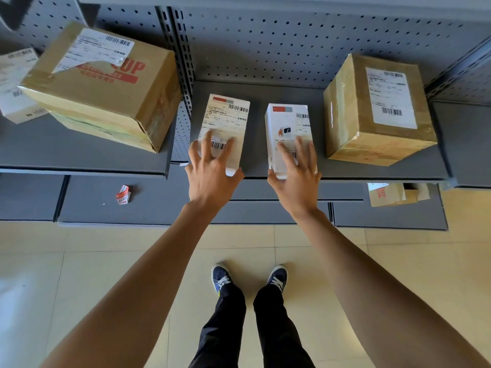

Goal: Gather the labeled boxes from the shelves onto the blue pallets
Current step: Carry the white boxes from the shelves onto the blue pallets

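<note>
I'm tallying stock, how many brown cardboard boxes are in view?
3, perhaps more hidden. One large brown cardboard box on the left shelf, one taped brown box on the right, one partly hidden brown box on the lower shelf.

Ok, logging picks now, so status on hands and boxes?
Left hand spread over left white box, right hand over right white box; neither grip closed. Both boxes on shelf. Nothing in the way.

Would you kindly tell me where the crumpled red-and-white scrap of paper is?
In the head view, the crumpled red-and-white paper scrap lies on the lower grey shelf, left of the left hand.
</note>
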`<state>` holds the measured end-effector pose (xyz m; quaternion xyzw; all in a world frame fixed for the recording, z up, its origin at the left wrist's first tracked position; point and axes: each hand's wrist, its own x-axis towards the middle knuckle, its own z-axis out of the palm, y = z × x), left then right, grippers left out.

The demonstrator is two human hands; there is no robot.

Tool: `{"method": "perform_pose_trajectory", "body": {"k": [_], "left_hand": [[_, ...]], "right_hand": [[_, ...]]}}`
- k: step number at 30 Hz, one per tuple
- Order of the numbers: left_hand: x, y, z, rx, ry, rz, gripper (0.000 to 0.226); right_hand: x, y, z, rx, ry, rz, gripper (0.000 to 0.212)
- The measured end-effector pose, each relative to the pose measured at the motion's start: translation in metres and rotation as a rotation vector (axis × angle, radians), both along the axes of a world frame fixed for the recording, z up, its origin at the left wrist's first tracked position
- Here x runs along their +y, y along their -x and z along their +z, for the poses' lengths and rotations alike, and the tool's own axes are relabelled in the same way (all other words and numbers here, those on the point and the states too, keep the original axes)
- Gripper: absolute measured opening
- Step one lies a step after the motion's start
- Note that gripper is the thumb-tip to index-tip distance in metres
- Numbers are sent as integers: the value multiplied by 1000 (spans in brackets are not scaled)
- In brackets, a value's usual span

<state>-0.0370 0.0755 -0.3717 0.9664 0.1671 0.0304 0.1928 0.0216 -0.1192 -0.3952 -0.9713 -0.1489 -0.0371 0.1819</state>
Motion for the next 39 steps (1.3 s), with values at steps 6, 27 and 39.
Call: {"method": "perform_pose_trajectory", "body": {"k": [6,27,39], "left_hand": [[11,11,2,-53,30,-60,66],[-73,93,114,-268,-27,-100,58],[-226,159,178,-362,1,-312,58]], "right_hand": [[-7,8,11,-53,41,19,59],[-97,97,122,-325,-104,64,55],[-265,197,179,-468,-74,-100,55]]}}
